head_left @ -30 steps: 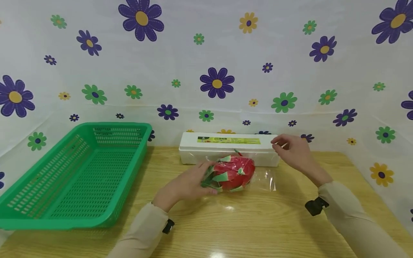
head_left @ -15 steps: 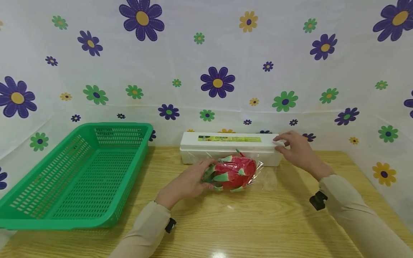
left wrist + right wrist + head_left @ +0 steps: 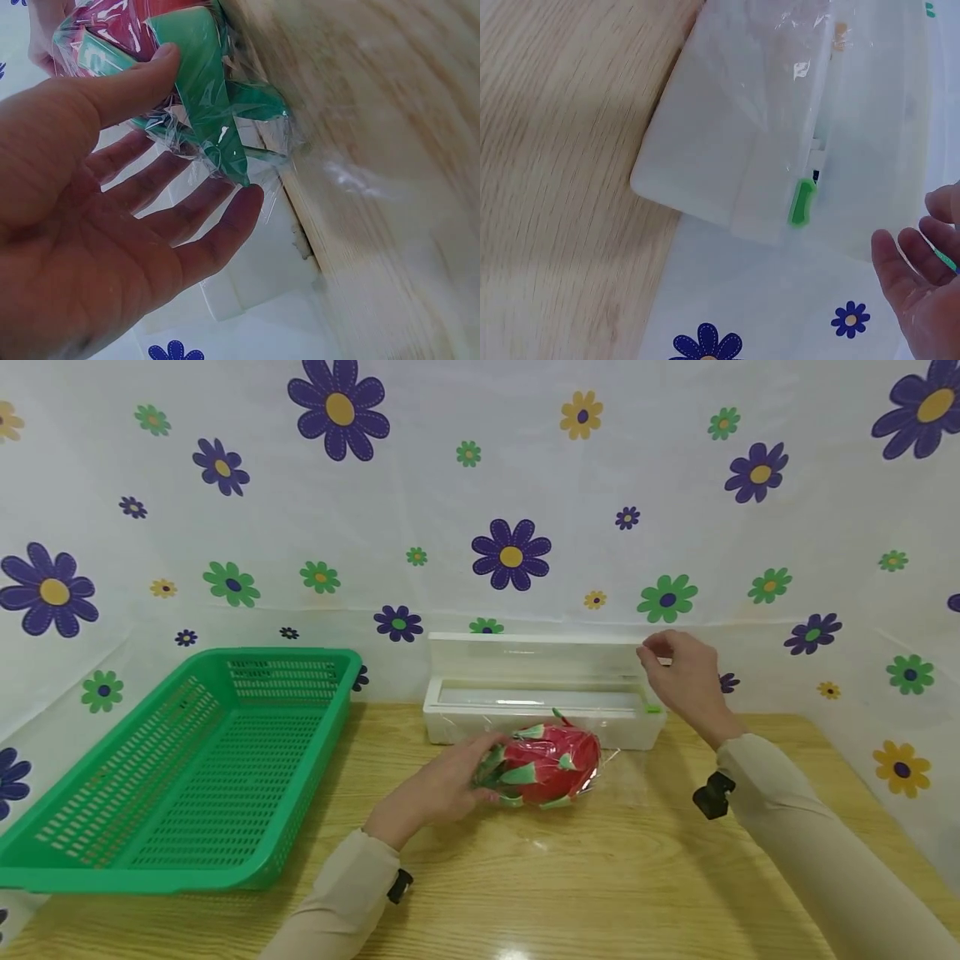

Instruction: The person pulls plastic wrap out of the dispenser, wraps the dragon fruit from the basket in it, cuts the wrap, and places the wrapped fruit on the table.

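A red dragon fruit (image 3: 551, 764) with green scales, covered in clear film, lies on its side on the table. My left hand (image 3: 450, 781) holds its leafy end; in the left wrist view the thumb lies on top and the fingers underneath. Behind the fruit stands a white cling film box (image 3: 540, 727) with its lid (image 3: 536, 656) raised and a film roll (image 3: 536, 698) inside. Clear film stretches between box and fruit. My right hand (image 3: 686, 681) is at the lid's right end, its fingertips (image 3: 883, 244) against the corner and the thumb apart from them.
A large green plastic basket (image 3: 296, 827) with slotted walls stands at the left of the wooden table (image 3: 555, 881). A green slider (image 3: 802, 202) sits at the box's right end. A white cloth (image 3: 420, 493) with printed flowers hangs behind.
The box lid has swung up from closed to upright, showing the roll. My right hand has risen with it. My left hand still holds the dragon fruit.
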Demonstrator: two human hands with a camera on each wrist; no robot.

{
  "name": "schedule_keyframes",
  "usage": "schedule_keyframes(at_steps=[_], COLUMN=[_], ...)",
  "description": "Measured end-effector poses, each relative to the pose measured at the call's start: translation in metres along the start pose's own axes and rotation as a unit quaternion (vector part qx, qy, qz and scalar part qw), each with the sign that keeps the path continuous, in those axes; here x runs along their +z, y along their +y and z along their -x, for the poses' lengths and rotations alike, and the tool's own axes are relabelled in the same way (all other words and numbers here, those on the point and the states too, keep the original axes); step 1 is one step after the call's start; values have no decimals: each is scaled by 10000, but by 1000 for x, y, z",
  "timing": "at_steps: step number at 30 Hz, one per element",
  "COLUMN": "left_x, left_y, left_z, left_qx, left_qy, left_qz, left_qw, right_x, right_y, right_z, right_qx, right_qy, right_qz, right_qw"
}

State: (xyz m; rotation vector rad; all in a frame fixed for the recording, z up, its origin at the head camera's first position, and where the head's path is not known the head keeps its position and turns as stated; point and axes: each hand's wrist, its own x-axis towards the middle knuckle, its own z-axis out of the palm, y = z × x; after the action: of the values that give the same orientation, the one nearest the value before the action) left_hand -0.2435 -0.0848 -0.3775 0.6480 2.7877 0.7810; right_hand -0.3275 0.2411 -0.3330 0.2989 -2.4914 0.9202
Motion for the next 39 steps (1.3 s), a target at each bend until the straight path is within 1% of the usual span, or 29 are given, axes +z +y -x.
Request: schedule_keyframes(at_steps=[3, 6, 9, 12, 14, 16, 18, 23, 27, 28, 30, 33, 35, 37, 39], left_x=[1, 0, 0, -1, -1, -1, -1, -2, -5, -5, -6, -8, -9, -10, -8], left_y=[1, 1, 1, 0, 0, 0, -1, -3, -5, -5, -7, -10, -11, -11, -10], left_z=[0, 1, 2, 3, 3, 4, 4, 6, 9, 10, 12, 16, 19, 23, 25], left_qx=[-8, -9, 5, 31, 57, 76, 73, 46, 114, 108, 67, -28, -6, 104, 361], left_qy=[-44, -46, -47, -75, -106, -134, -146, -197, -298, -317, -332, -235, -116, -22, -23], left_qz=[24, 6, -42, -64, -73, -102, -126, -117, -48, -18, 39, 116, 171, 239, 284], left_qw=[10000, 10000, 10000, 9999, 9999, 9998, 9998, 9997, 9995, 9994, 9994, 9997, 9998, 9997, 9989], right_x=[0, -1, -2, -3, -3, -3, -4, -7, -10, -11, -13, -13, -12, -11, -9], right_y=[-3, -3, -2, -1, 0, -1, -2, -4, -5, -6, -6, -7, -9, -13, -17], right_z=[-2, -4, -7, -8, -9, -8, -7, -2, 6, 9, 16, 32, 45, 61, 76], right_qx=[232, 331, 274, 188, 219, 271, 300, 270, 263, 179, -136, -837, -1384, -1854, -2225], right_qy=[-301, -626, -1129, -1630, -1850, -1941, -1920, -1717, -1534, -1459, -1278, -935, -803, -812, -1019], right_qz=[-38, 60, 224, 364, 380, 390, 410, 345, 160, 130, 94, 67, 56, -17, -125], right_qw=[9993, 9975, 9930, 9858, 9818, 9798, 9801, 9842, 9877, 9891, 9917, 9921, 9871, 9793, 9695])
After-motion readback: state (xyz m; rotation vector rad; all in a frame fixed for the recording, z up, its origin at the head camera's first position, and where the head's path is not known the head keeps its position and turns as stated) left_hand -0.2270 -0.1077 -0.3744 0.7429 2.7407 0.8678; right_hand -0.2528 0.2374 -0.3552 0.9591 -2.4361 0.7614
